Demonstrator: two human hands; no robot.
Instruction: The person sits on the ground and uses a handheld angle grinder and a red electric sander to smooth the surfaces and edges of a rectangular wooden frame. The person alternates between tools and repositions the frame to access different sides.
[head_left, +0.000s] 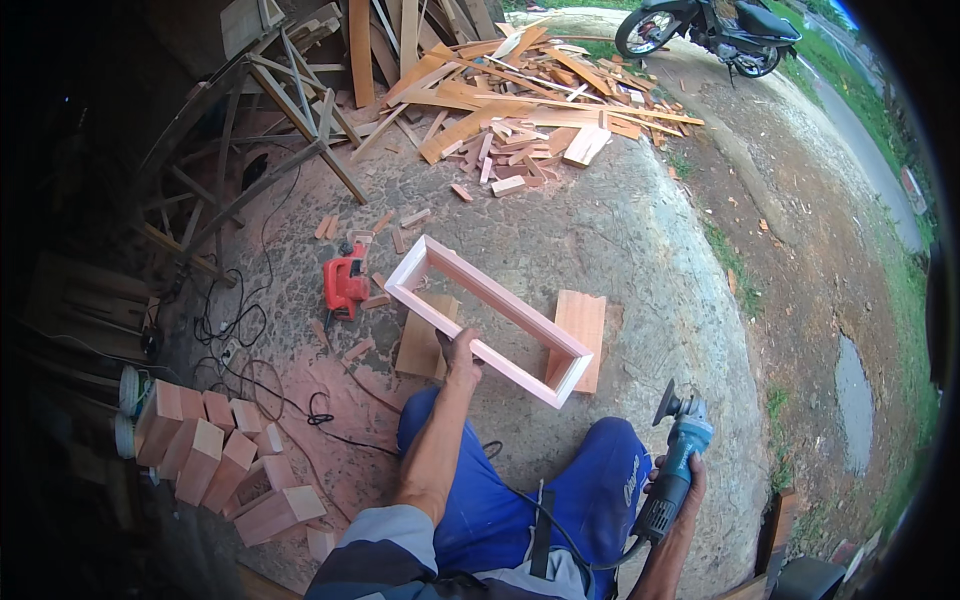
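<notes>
My left hand (462, 354) grips the near long side of a rectangular wooden frame (517, 311), which is held tilted over two wooden boards, a left one (420, 341) and a right one (583, 322). In my right hand (686, 480) is a teal Makita angle grinder (679, 465), its disc (664, 403) turned up and away from the frame. The grinder's cord runs back across my lap. Whether the disc is spinning cannot be told.
A red power planer (346, 283) stands left of the frame among offcuts. Cords (247, 322) lie tangled on the concrete. Wooden blocks (202, 457) are stacked at lower left, scrap wood (525, 97) is heaped ahead, and a motorcycle (720, 37) stands at upper right.
</notes>
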